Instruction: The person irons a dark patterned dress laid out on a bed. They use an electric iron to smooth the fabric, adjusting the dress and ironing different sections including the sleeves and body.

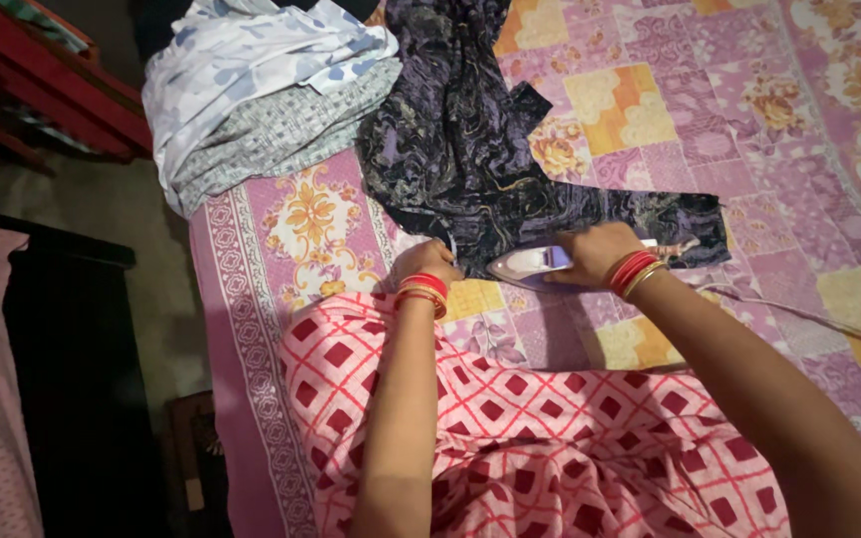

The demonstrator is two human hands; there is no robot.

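A dark purple patterned garment (pixel 470 139) lies spread across a pink floral bedsheet (pixel 281 249). My right hand (pixel 595 249) grips a white and purple clothes iron (pixel 530 267) that rests on the garment's near edge. My left hand (pixel 426 261) presses down on the same edge just left of the iron, fingers closed on the cloth. Both wrists wear red and gold bangles. My lap in a pink checked fabric (pixel 540 428) fills the foreground.
A pile of folded pale blue and grey clothes (pixel 261 90) sits at the bed's far left corner. The iron's cord (pixel 809 317) trails right across the sheet. A red wooden frame (pixel 42 80) and dark furniture (pixel 72 379) stand left of the bed.
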